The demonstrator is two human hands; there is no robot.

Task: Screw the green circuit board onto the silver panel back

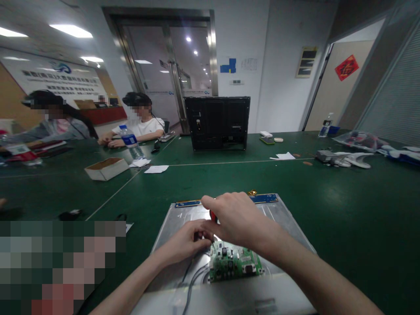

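A metal-backed display panel [288, 232] lies flat on the table, with a green circuit board [238, 262] on its near half and a narrow blue circuit strip [267, 198] along its far edge. My right hand [238, 218] is closed from above around a screwdriver [213, 217]; only a bit of its red and dark handle shows. Beneath it, my left hand [193, 238] has its fingers pinched together at the board's far left corner. Whatever lies between those fingertips is hidden. Dark cables [193, 282] run from the board's left side toward me.
Beyond the panel stands a black monitor housing [216, 124] on the green table [354, 210]. An open cardboard box [106, 169], a water bottle [131, 142] and paper [156, 169] are at left. Gloves [348, 158] lie at right. Two people sit at far left.
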